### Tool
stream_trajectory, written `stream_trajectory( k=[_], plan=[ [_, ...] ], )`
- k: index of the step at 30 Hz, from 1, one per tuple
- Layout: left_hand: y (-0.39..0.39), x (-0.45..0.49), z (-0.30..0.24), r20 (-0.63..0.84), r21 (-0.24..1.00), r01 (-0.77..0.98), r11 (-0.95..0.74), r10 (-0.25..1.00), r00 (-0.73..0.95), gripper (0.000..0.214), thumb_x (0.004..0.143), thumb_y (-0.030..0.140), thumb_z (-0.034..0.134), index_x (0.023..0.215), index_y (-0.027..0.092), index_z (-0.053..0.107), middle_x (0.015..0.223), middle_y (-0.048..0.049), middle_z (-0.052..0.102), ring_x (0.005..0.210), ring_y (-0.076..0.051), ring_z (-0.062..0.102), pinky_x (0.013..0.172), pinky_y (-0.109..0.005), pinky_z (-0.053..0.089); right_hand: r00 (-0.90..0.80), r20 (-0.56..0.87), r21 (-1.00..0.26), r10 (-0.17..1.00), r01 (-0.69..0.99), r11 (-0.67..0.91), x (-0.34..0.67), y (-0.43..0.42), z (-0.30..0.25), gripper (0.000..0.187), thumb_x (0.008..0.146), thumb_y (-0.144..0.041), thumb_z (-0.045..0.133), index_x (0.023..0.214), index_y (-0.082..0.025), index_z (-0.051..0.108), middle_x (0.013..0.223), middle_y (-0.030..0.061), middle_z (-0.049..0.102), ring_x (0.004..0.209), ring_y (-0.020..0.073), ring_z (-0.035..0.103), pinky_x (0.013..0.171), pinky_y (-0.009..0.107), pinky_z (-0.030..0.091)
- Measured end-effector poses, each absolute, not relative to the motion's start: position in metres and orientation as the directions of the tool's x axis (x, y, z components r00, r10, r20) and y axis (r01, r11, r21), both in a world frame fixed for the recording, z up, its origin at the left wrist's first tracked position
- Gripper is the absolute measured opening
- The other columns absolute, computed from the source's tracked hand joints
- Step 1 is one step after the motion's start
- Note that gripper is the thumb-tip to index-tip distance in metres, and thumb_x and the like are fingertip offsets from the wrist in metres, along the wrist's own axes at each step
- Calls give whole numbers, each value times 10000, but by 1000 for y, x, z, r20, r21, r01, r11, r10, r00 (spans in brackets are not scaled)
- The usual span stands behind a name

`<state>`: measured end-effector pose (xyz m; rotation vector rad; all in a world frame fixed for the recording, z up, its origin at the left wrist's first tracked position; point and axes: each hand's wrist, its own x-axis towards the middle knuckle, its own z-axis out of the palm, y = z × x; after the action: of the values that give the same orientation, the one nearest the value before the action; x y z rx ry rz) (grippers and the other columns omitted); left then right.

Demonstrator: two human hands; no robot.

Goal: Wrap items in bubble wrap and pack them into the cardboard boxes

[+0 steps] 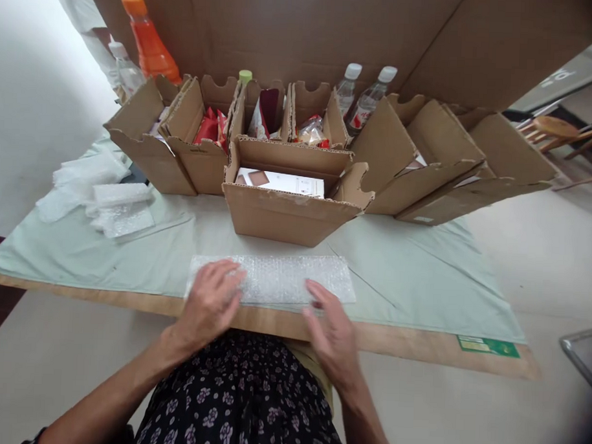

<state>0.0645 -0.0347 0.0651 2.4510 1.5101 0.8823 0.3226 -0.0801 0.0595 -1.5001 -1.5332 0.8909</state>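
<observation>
A flat strip of bubble wrap (279,280) lies lengthwise near the front edge of the cloth-covered table. Over its left end is my left hand (213,297), fingers apart; whether they touch the wrap I cannot tell. My right hand (331,333), a little blurred, is at the strip's right half by the table edge, thumb and fingers apart and holding nothing. Just behind the wrap stands a cardboard bin (291,215), with a white box (282,183) lying inside it.
Several cardboard bins (153,152) stand in a row at the back, some holding red packets (212,127). More bubble wrap (116,206) is piled at the left. Behind the bins are an orange bottle (154,48) and clear bottles (371,98). A tall cardboard panel (293,34) closes the back.
</observation>
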Motion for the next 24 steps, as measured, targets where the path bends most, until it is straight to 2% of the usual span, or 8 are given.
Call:
stream_trajectory(
  k=[3,5,8,12,15,17,21,24],
  plan=[
    [-40,73,50,241,466,744,-478,878,413,249,954,182,553,1144,212,711,1230,-117,724,1169,-294,639,1018,-488,491,-398,137,-733,907,576,362,288,-45,50,446,969,-213,574,1399,-308,639,1531,69,563,1449,290,475,1169,574,425],
    [-36,59,42,200,529,757,-384,923,329,226,966,241,562,1124,213,720,1189,-110,741,1114,-287,662,988,-476,502,-481,123,-650,868,622,437,292,-35,35,424,971,-233,585,1386,-294,646,1544,79,551,1464,309,454,1153,583,426],
    [-33,21,38,228,541,800,-261,961,159,225,978,306,552,1096,226,726,1112,-95,757,1057,-274,677,965,-444,507,-248,156,-555,956,778,293,344,-42,14,378,1000,-388,551,1334,-264,677,1486,108,601,1418,357,495,1122,623,416],
    [-38,-11,35,291,352,932,-90,957,-18,287,953,389,577,1112,197,719,1139,-139,717,1079,-334,635,977,-497,483,200,288,-448,937,893,-53,424,-62,8,491,1009,-528,440,1233,-182,706,1350,179,675,1269,371,600,1082,601,433],
    [-40,-7,28,288,276,960,-43,957,-40,344,911,452,615,1094,179,716,1113,-155,693,1038,-360,616,923,-514,497,273,287,-391,918,908,-148,434,-52,8,547,984,-568,428,1212,-147,693,1333,207,678,1236,386,606,1046,596,444],
    [-40,3,24,287,295,954,-61,958,-27,269,908,421,597,978,192,718,1062,-145,695,984,-342,621,895,-502,506,267,257,-379,929,912,-157,422,-37,8,530,964,-580,438,1136,-154,701,1340,209,672,1228,393,604,1010,591,456],
    [-36,16,28,264,450,888,-95,964,-31,182,905,336,546,790,231,639,955,-88,723,910,-272,672,839,-407,531,252,245,-517,936,851,-94,399,-28,20,396,934,-569,485,866,-227,673,1163,143,745,1074,336,666,922,497,505],
    [-23,12,42,204,570,821,-36,974,-99,162,902,393,564,909,249,639,859,-24,736,788,-218,706,654,-296,524,337,119,-711,934,686,-157,397,-52,38,325,907,-568,586,882,-252,659,877,73,744,807,255,675,751,372,539]
  ],
)
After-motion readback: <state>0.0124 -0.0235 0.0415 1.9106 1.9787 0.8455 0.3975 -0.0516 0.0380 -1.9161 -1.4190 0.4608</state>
